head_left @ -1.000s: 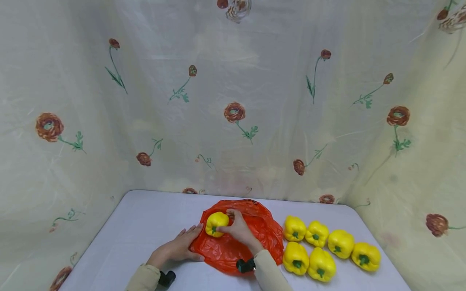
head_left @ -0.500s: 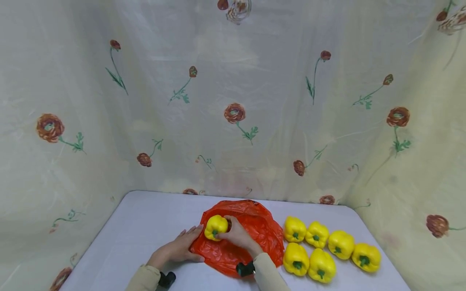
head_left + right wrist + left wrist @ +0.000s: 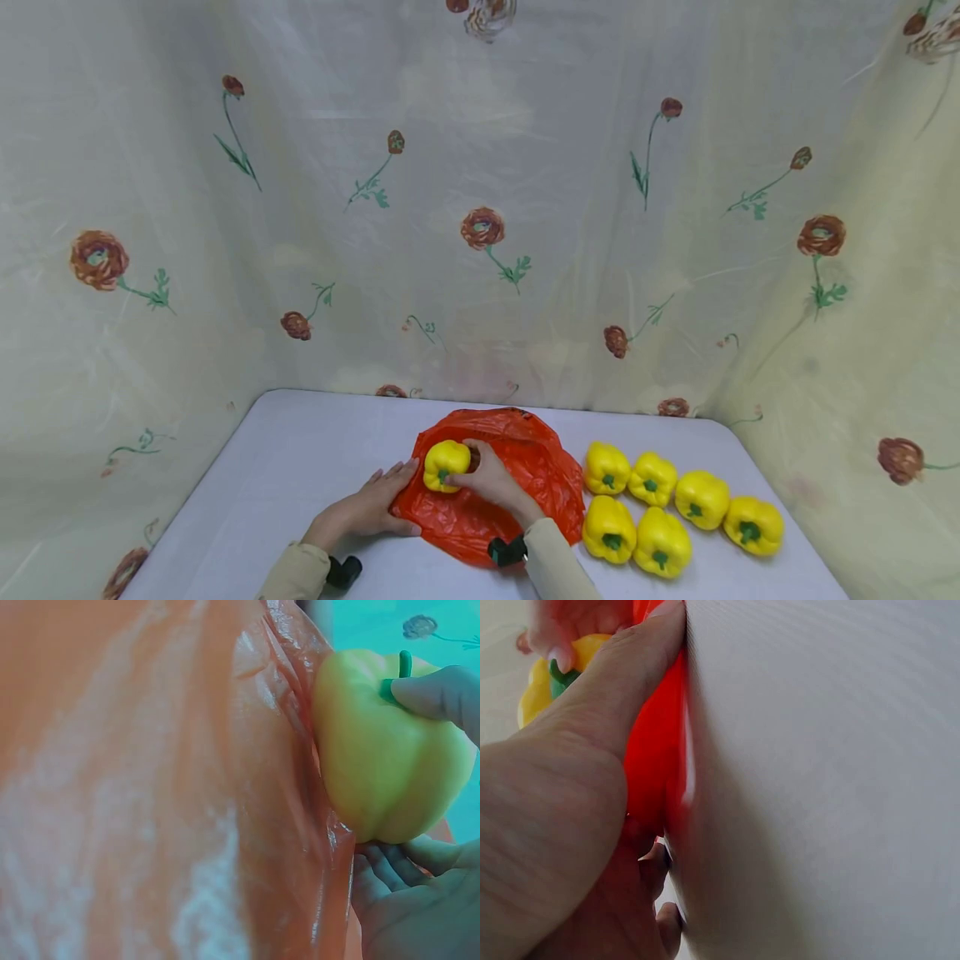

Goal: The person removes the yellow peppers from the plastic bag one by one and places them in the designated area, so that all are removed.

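Observation:
A red plastic bag (image 3: 517, 500) lies spread at the middle of the table. My right hand (image 3: 495, 483) grips a yellow bell pepper (image 3: 447, 467) over the bag's left part, thumb by the green stem. In the right wrist view, that pepper (image 3: 390, 750) sits against the crinkled bag (image 3: 285, 787), with the fingers at its far end. My left hand (image 3: 367, 504) lies with extended fingers at the bag's left edge. The left wrist view shows the left hand (image 3: 577, 757) beside the red bag (image 3: 656, 765), its thumb partly hiding the pepper (image 3: 536, 690).
Several yellow bell peppers (image 3: 663, 543) stand in two rows right of the bag, the closest beside its edge. The white table (image 3: 300, 450) meets a flower-patterned curtain (image 3: 480, 317) at the back and sides.
My right hand's fingers have come down slightly around the pepper, and the pepper sits a touch lower on the bag. The left hand stays in place.

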Action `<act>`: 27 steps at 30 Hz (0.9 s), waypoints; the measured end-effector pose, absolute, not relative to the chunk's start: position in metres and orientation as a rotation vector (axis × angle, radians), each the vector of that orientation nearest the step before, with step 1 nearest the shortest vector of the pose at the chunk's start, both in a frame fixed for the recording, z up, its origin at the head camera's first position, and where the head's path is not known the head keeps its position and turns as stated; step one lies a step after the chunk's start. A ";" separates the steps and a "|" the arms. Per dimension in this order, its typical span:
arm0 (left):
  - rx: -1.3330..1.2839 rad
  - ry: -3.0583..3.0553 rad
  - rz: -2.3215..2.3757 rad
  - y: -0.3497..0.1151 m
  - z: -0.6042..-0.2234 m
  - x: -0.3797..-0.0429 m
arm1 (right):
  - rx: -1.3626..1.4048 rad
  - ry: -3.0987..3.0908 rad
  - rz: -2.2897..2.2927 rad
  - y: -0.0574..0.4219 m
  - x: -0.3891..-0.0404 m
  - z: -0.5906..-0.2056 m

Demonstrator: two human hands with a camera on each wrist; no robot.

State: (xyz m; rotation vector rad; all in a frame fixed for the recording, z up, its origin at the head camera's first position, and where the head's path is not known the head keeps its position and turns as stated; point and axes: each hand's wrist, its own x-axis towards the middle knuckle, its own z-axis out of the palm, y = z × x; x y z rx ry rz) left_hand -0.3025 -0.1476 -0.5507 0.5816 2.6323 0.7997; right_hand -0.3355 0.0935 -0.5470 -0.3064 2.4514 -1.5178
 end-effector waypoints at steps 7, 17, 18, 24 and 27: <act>0.574 2.632 0.812 -0.147 -0.550 -0.302 | -0.338 2.451 -1.537 0.096 -0.333 -0.542; 0.534 2.631 0.804 -0.145 -0.550 -0.303 | -0.348 2.454 -1.537 0.101 -0.329 -0.537; 0.531 2.631 0.805 -0.144 -0.551 -0.303 | -0.351 2.454 -1.540 0.102 -0.328 -0.536; 0.518 2.636 0.804 -0.143 -0.552 -0.303 | -0.355 2.450 -1.564 0.107 -0.321 -0.525; 0.514 2.644 0.801 -0.144 -0.551 -0.303 | -0.362 2.438 -1.580 0.109 -0.318 -0.520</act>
